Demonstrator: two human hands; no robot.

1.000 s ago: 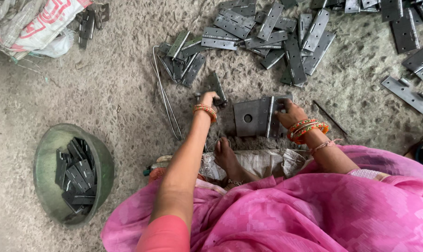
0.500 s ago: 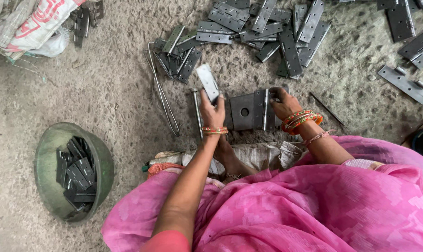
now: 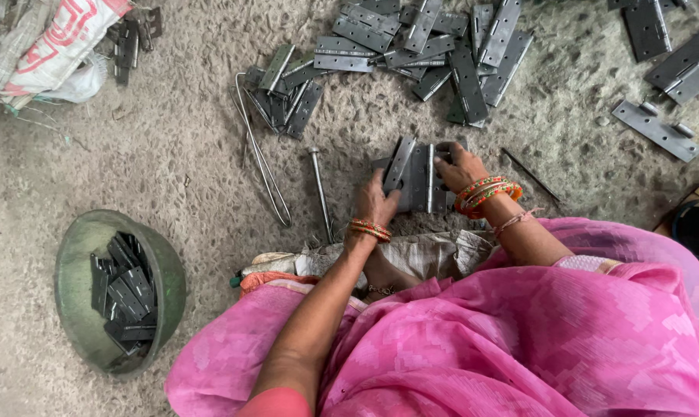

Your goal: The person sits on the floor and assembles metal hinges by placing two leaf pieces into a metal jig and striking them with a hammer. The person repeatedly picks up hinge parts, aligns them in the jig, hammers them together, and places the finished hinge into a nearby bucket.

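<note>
My left hand (image 3: 376, 202) grips a flat grey metal hinge leaf (image 3: 399, 164) and sets it against a metal hinge block (image 3: 420, 179) lying on the gritty floor in front of me. My right hand (image 3: 457, 166), with orange bangles at the wrist, presses on the right side of that same block. A long steel pin (image 3: 320, 193) lies just left of my left hand. My pink garment fills the lower right of the view.
A heap of grey hinge leaves (image 3: 411, 46) lies beyond the block, with more hinges (image 3: 662, 69) at the upper right. A green bowl (image 3: 75, 255) of dark leaves sits at lower left. Bent wire rods (image 3: 258, 158) and a sack (image 3: 52, 42) lie to the left.
My left hand lifted a hinge leaf up from the floor, then brought it down onto the left side of the block. My right hand stayed on the block.
</note>
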